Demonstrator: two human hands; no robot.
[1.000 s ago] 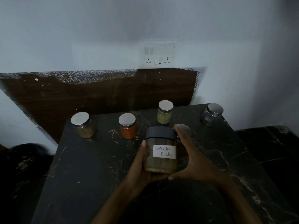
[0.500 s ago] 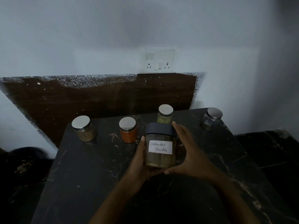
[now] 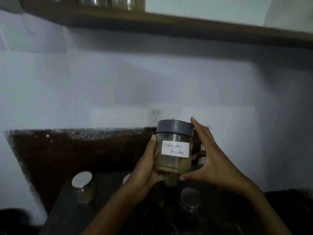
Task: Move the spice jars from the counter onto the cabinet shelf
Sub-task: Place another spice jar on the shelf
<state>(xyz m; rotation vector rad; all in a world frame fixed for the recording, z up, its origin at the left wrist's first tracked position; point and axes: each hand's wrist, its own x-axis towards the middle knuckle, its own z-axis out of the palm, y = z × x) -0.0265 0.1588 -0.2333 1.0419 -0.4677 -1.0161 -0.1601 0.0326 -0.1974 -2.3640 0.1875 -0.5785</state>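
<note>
I have raised the coriander powder jar higher above the tabletop; my left hand and right hand clamp it between curled fingers, cabinet shelf well above them, 2 silver-lidded jars below.

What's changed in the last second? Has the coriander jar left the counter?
The coriander jar has gone up, now well above the counter; the shelf has come into view as the head tilted up. Left hand and right hand grip it as before. The silver-lidded jars stay on the counter.
</note>
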